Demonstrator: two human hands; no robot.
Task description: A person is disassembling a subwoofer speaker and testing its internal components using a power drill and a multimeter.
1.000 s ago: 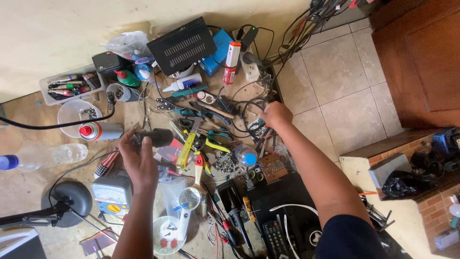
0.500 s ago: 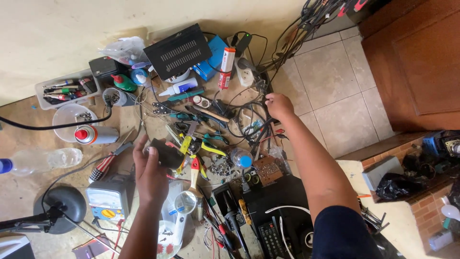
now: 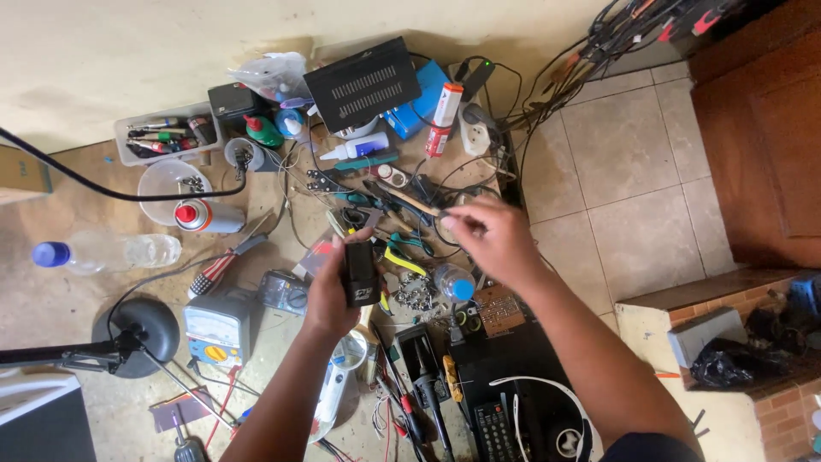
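My left hand [image 3: 329,295] grips a small black box-shaped part [image 3: 360,274] and holds it upright above the cluttered workbench [image 3: 77,282]. My right hand [image 3: 489,238] hovers to the right of it, fingers pinched together near a wooden-handled tool [image 3: 410,202]; whether anything sits between the fingertips I cannot tell. Below the hands lie yellow-handled pliers [image 3: 402,260], a small bottle with a blue cap [image 3: 454,283] and a brown circuit board [image 3: 500,309].
A black slotted device [image 3: 363,84] stands at the back with a red-and-white tube [image 3: 445,113]. A spray can [image 3: 208,216], a plastic water bottle [image 3: 107,251], a multimeter [image 3: 217,327], a lamp base [image 3: 137,329] and a tangle of cables [image 3: 599,34] surround the bench. Tiled floor [image 3: 633,171] lies right.
My left hand has raised the black part and turned it upright. My right hand has come left from the cables toward the black part.
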